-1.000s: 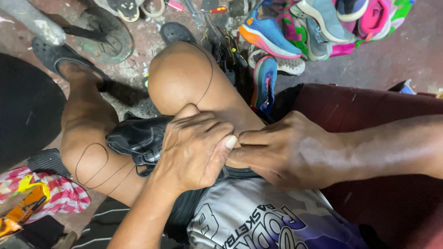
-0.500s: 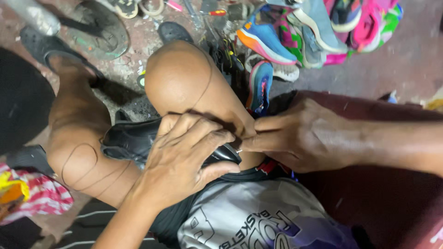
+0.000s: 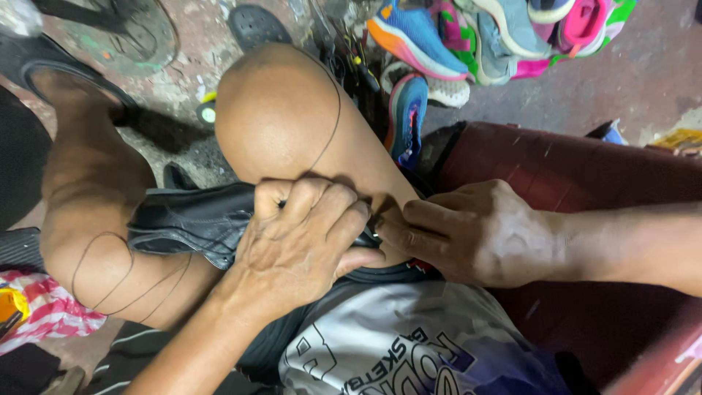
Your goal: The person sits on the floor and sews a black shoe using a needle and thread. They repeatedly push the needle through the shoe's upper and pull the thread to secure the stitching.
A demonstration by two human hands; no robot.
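Observation:
A black leather shoe (image 3: pixel 186 223) lies wedged between my bare knees, its toe pointing left. My left hand (image 3: pixel 303 238) wraps over the shoe's right end with fingers curled around it. My right hand (image 3: pixel 472 234) comes in from the right, its fingertips pinched together against the shoe's edge right beside my left fingers. What the right fingertips pinch is too small to make out. A thin dark thread loops over both my knees and thigh.
A pile of bright sports shoes (image 3: pixel 497 36) lies on the stained concrete floor at the top. A blue shoe (image 3: pixel 406 117) stands by my right knee. A dark red seat (image 3: pixel 585 183) sits at right. A black sandal (image 3: pixel 51 69) is on my left foot. Striped cloth (image 3: pixel 44 311) lies at lower left.
My left hand has shifted its grip over the shoe, fingers now curled tighter. My right fingertips stay pressed at the shoe's edge. The view has tilted slightly.

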